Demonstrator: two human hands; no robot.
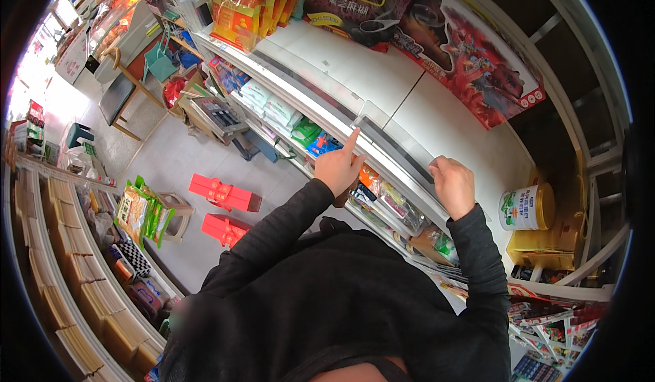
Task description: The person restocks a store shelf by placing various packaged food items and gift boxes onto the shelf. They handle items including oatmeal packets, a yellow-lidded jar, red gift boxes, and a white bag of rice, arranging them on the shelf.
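Note:
A clear plastic guard strip [396, 133] stands along the front edge of a white shelf [435, 110]. At its right end, my right hand [454, 186] pinches the strip between thumb and curled fingers. My left hand [337, 169] is at the shelf's front rail, its index finger extended near the strip's left end and its thumb apart. Whether that fingertip touches the strip I cannot tell. Another clear strip [307, 82] continues to the left. At the back of the shelf lie a dark purple food bag [353, 11] and a red toy box [486, 64].
Orange packets [238, 16] sit at the shelf's left, a gold-lidded can [527, 208] at its right. Lower shelves hold packaged goods [271, 105]. Red gift boxes [225, 192], a stool with green bags [176, 213] and a chair [123, 95] occupy the floor.

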